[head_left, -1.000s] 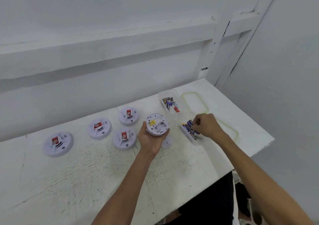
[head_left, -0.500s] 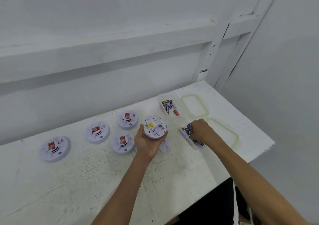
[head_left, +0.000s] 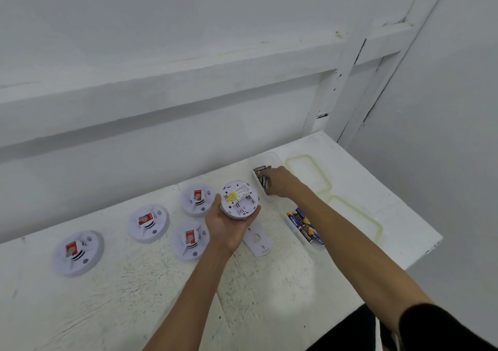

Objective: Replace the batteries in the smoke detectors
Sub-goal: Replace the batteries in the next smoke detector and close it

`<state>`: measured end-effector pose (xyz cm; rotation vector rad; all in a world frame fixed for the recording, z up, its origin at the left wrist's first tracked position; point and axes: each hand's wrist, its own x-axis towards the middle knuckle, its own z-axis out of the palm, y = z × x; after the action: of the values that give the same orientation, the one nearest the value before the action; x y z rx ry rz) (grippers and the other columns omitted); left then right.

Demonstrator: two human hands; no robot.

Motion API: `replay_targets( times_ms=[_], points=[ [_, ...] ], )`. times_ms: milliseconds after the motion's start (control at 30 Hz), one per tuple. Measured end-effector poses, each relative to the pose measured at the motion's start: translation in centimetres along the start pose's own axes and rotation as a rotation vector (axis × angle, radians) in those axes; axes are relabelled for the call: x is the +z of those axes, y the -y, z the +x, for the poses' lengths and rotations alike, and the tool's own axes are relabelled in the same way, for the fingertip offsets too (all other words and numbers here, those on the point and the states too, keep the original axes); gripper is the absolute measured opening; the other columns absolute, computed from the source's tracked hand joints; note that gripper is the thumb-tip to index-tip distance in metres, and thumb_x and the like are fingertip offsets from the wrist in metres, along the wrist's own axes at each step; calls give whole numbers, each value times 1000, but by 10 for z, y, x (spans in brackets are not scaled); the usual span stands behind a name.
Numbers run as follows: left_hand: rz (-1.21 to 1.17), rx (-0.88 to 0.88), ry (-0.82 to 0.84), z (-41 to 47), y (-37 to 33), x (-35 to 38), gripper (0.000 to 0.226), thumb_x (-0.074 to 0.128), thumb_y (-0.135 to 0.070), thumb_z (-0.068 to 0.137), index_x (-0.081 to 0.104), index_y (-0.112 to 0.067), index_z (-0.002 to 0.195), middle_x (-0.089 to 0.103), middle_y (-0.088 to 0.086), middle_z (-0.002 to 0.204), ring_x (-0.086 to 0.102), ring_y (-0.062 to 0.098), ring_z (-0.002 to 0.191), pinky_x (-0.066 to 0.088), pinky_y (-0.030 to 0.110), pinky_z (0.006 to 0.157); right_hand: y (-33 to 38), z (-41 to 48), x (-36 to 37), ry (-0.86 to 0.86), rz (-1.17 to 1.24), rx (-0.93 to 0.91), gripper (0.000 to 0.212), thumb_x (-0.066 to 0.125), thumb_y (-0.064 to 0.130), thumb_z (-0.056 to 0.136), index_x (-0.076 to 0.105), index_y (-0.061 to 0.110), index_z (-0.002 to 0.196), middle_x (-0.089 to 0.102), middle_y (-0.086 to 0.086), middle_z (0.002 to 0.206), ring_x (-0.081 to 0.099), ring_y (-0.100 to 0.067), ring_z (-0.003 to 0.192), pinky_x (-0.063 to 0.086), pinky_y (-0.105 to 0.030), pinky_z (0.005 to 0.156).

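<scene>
Left hand (head_left: pixel 229 224), palm up, cradles a round white smoke detector (head_left: pixel 239 199), thumb on its left rim and fingers curled up round its right rim; the detector's underside faces up, yellow label toward the thumb and open battery bay toward the wrist; being round, the body shows no long axis. Right hand (head_left: pixel 281 182), just beyond and to the right of this grip, reaches into the far container (head_left: pixel 272 158), its fingers curled and pinching a dark battery (head_left: pixel 265 181); the battery's long axis runs roughly away from the person, and it lies just right of the detector's far rim. Loose batteries (head_left: pixel 262 168) lie in that container beyond the fingertips; the near container (head_left: pixel 316 246), right of the left hand and partly under the right forearm, holds blue-and-black cells (head_left: pixel 303 225) lying mostly along its length. A flat white cover plate (head_left: pixel 258 240) lies on the table (head_left: pixel 269 296) just below the left fingers; two green-rimmed lids (head_left: pixel 310 174) lie right of the right hand; four detectors (head_left: pixel 190 239) with red labels sit left of the left hand, two of them just beside it.
</scene>
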<state>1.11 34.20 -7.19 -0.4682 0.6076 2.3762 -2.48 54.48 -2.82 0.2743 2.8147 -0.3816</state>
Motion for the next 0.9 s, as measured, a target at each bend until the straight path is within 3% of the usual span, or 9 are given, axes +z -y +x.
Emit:
replay_targets(
  times_ms=[67,167,333,433,600,733,900],
  points=[
    [7,6,-2,3,-4,2,59,44,-44,104,47,-6,149,54,26,146,43,50,140,32,67,114,4,6,3,19,-59,15,44,63,12,82,58,12,125,56,-13,95,53,-26,78,47,-32,59],
    [7,14,-6,6,-8,2,60,46,-44,102,47,-6,149,55,27,144,44,50,139,32,67,114,5,9,3,-21,-78,35,29,60,10,81,59,8,110,50,-10,90,50,-24,74,40,-27,51],
    [5,21,-6,10,-12,1,68,54,-43,92,47,-5,149,53,27,146,44,50,139,31,67,115,-9,16,10,-147,1,-89,18,54,18,92,68,6,90,63,-13,87,58,-28,76,52,-38,68],
    [-12,19,-6,13,-13,2,66,53,-42,94,46,-5,149,53,27,146,43,51,139,32,67,114,-14,12,11,-315,166,-112,21,57,24,98,72,10,98,63,-9,91,56,-22,75,50,-35,74],
    [-27,-4,9,18,-13,4,57,43,-43,104,49,-5,146,54,28,144,44,52,138,31,67,115,6,-12,1,-589,542,24,20,60,26,97,73,11,102,74,0,83,67,-12,73,54,-26,71],
    [-21,4,-5,21,-15,6,50,44,-42,105,57,-5,137,57,30,140,46,51,137,31,67,115,29,-33,0,-646,838,85,11,63,24,94,66,16,101,73,4,74,70,-12,70,54,-21,71],
    [4,35,36,6,-6,17,47,42,-41,106,61,-6,130,67,26,128,52,45,133,32,63,117,55,-71,7,-690,849,66,8,64,24,93,66,17,91,71,9,73,64,0,65,43,-7,60]
  ],
)
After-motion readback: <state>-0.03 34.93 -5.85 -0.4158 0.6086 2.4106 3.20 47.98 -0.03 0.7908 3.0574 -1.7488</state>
